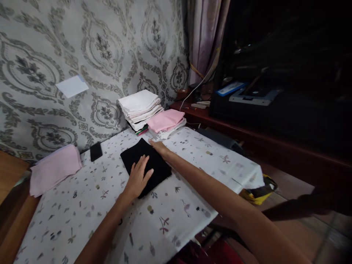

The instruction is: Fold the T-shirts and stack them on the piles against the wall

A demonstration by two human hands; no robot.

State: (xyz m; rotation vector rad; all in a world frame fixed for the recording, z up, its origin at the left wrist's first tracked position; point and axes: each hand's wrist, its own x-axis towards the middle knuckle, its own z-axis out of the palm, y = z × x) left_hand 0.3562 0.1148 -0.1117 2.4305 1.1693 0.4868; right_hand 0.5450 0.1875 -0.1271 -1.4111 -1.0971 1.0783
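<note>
A folded black cloth (158, 170) lies flat on the table (90, 209), which has a white patterned cover. My left hand (139, 178) rests on the near left part of this cloth, palm down with its fingers spread. At the far right edge of the black cloth is my right hand (159, 147), its thumb side toward the cloth and some fingers hidden from view. Just beyond my right hand sits a pile topped by a folded pink cloth (166, 120). Next to it, against the wall, rises a taller stack of folded white cloths (140, 104).
A pink folded cloth (56, 168) lies at the table's left edge, with a black phone (96, 151) nearby. A dark cabinet (280, 135) stands on the right. Below the table's right corner is a yellow and black bag (258, 192).
</note>
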